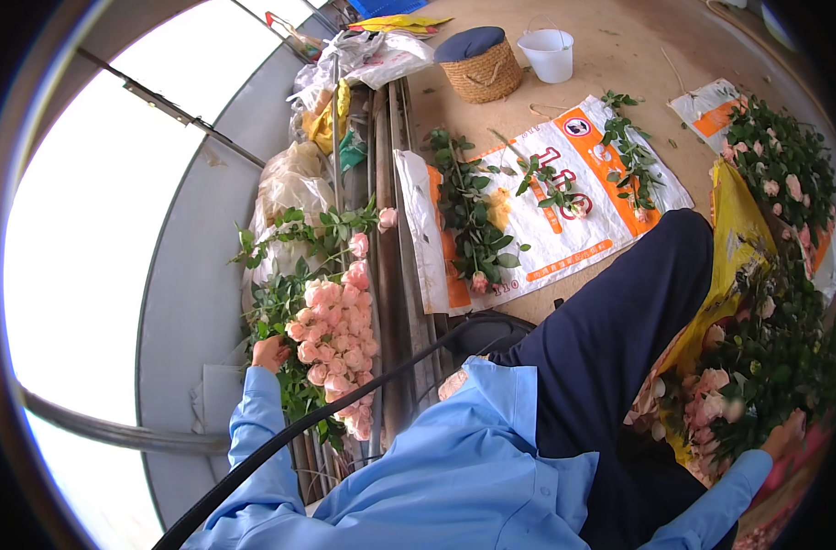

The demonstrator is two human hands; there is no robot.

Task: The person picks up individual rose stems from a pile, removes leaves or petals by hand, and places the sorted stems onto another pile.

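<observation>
My left hand (271, 354) is at the leafy side of a dense bunch of pink roses (339, 330), which lies on metal pipes to my left. Its fingers look curled among the leaves, and whether they grip a stem is hidden. Far to the right, my right hand (785, 434) reaches into a heap of leafy rose stems (768, 364), the fingertips partly lost in the foliage. Pale pink blooms (708, 405) show along this heap's near side, beside a yellow plastic sack (730, 220).
Rose stems (473, 213) lie apart on a flattened white and orange printed sack (521, 234). Behind are a lidded woven basket (483, 69) and a white bucket (547, 56). More roses (778, 158) are piled at right. Long pipes (388, 275) and plastic bags (290, 182) line the left.
</observation>
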